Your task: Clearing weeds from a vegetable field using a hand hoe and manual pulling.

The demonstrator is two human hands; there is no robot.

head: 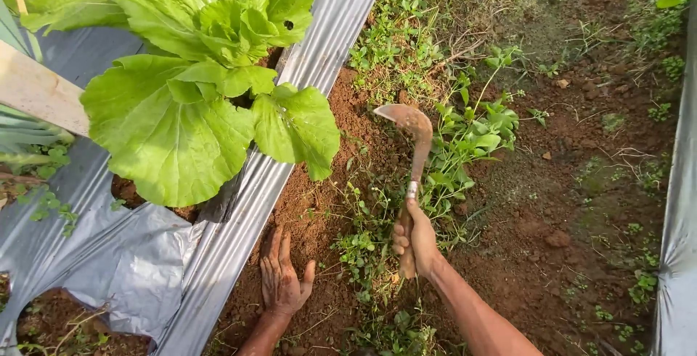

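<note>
Right hand (415, 238) closed on curved rusty metal sickle with wooden handle (411, 151); left hand (282, 277) open, flat on red-brown soil (312, 203) beside the silver plastic mulch sheet's edge (239, 218).

One big leafy green cabbage plant (210, 73) here. One curved rusty metal hand sickle (411, 174), and two bare hands: left hand (282, 280), right hand (415, 236).

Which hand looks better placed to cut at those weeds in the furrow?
The right hand, probably: it grips the sickle by its wooden handle, blade raised over the weeds. The left hand lies flat on bare soil beside the plastic mulch sheet, holding nothing.
</note>
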